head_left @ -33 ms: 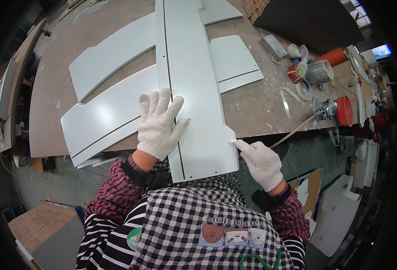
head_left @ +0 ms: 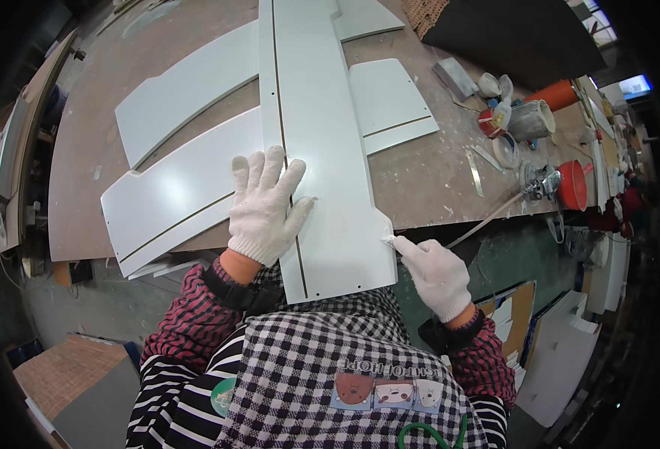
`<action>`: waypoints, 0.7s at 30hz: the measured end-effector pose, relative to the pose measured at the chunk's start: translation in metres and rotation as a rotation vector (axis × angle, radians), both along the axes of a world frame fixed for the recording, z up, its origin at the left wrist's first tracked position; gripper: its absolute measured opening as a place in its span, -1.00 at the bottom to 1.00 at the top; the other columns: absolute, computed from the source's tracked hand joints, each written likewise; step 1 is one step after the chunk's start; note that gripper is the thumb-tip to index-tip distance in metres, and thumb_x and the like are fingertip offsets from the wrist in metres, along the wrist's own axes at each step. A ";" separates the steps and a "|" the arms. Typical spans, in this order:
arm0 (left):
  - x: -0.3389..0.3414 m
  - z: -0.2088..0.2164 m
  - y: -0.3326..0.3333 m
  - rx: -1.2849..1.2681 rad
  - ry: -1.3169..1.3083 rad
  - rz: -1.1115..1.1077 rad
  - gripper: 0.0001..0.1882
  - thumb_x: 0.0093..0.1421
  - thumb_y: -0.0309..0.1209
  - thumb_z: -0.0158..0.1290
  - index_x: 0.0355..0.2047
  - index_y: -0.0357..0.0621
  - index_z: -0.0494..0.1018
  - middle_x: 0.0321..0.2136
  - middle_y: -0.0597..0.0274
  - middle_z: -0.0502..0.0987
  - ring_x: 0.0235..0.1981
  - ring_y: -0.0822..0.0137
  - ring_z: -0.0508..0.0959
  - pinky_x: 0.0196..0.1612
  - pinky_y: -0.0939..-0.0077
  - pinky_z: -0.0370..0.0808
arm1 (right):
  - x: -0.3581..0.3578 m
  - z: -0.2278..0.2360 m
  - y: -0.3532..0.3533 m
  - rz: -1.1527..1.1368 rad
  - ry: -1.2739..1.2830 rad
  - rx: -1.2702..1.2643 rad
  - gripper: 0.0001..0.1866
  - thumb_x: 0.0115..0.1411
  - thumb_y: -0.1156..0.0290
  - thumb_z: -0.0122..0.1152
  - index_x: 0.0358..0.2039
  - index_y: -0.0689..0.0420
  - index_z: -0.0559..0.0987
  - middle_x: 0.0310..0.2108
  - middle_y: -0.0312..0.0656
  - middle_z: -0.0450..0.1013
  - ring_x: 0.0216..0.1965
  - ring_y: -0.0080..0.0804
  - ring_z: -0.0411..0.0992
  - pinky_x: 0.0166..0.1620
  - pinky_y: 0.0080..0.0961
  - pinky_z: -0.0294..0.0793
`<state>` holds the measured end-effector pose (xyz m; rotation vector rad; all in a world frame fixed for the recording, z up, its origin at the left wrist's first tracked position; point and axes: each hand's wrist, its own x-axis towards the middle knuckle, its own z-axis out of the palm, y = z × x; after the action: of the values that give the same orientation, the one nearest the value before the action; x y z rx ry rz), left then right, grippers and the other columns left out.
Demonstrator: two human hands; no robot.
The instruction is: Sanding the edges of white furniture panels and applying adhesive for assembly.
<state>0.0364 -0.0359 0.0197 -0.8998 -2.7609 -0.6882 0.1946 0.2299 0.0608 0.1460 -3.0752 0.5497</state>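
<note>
A long white panel (head_left: 322, 112) with a narrow dark groove runs away from me over the bench, its near end overhanging the front edge against my apron. On it my left hand (head_left: 262, 206), in a white knitted glove, lies flat with fingers spread across the groove. My right hand (head_left: 436, 278), gloved alike, is closed, with the index finger and thumb at the panel's right edge beside its notch. A small whitish bit shows at the fingertips; what it is cannot be made out. Another grooved white panel (head_left: 165, 206) lies left, partly under the long one.
More white panels lie on the brown bench (head_left: 420, 187), including a short grooved panel (head_left: 393, 105) at right. Further right stand a grey tub (head_left: 528, 120), a red cup (head_left: 572, 185) and a flat metal strip (head_left: 474, 173). White boards (head_left: 558, 359) lean below, right.
</note>
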 end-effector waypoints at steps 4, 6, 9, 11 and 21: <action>0.000 0.001 -0.001 0.016 -0.004 0.010 -0.45 0.16 -0.17 0.19 0.12 -0.12 0.41 0.21 -0.14 0.31 0.23 -0.18 0.26 0.39 -0.21 -0.04 | 0.011 0.017 0.000 0.016 -0.104 0.257 -0.56 0.24 0.41 0.17 0.12 -0.25 0.56 -0.44 -0.24 0.43 -0.47 -0.24 0.49 -0.43 -0.34 0.47; 0.000 0.001 -0.001 0.025 0.007 0.000 -0.45 0.16 -0.17 0.20 0.12 -0.12 0.41 0.20 -0.14 0.31 0.23 -0.18 0.26 0.39 -0.21 -0.04 | 0.009 0.028 0.001 0.019 -0.097 0.234 -0.59 0.21 0.37 0.25 0.08 -0.23 0.59 -0.42 -0.22 0.47 -0.45 -0.24 0.51 -0.42 -0.34 0.49; -0.001 0.006 0.001 0.011 -0.016 -0.007 -0.45 0.16 -0.18 0.20 0.12 -0.11 0.41 0.21 -0.14 0.31 0.23 -0.17 0.26 0.39 -0.21 -0.04 | -0.013 0.035 -0.004 0.020 -0.087 0.209 -0.55 0.21 0.40 0.19 0.12 -0.24 0.56 -0.42 -0.21 0.46 -0.46 -0.24 0.50 -0.43 -0.34 0.49; -0.001 0.009 0.001 -0.002 -0.076 -0.008 -0.46 0.17 -0.18 0.19 0.12 -0.12 0.41 0.21 -0.13 0.31 0.23 -0.17 0.26 0.39 -0.19 -0.04 | -0.027 0.033 -0.005 0.039 -0.123 0.231 -0.53 0.22 0.46 0.10 0.14 -0.22 0.52 -0.43 -0.17 0.44 -0.47 -0.22 0.50 -0.44 -0.32 0.49; 0.001 0.000 0.002 0.011 -0.005 0.027 -0.46 0.18 -0.20 0.19 0.13 -0.10 0.41 0.23 -0.14 0.30 0.25 -0.19 0.26 0.40 -0.23 -0.06 | 0.002 0.031 -0.016 0.048 -0.218 0.318 -0.46 0.17 0.49 0.09 0.16 -0.26 0.52 -0.46 -0.23 0.41 -0.52 -0.23 0.48 -0.47 -0.31 0.48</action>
<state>0.0375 -0.0343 0.0201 -0.8588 -2.7655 -0.7019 0.1967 0.2138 0.0920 0.1739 -3.3592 0.0762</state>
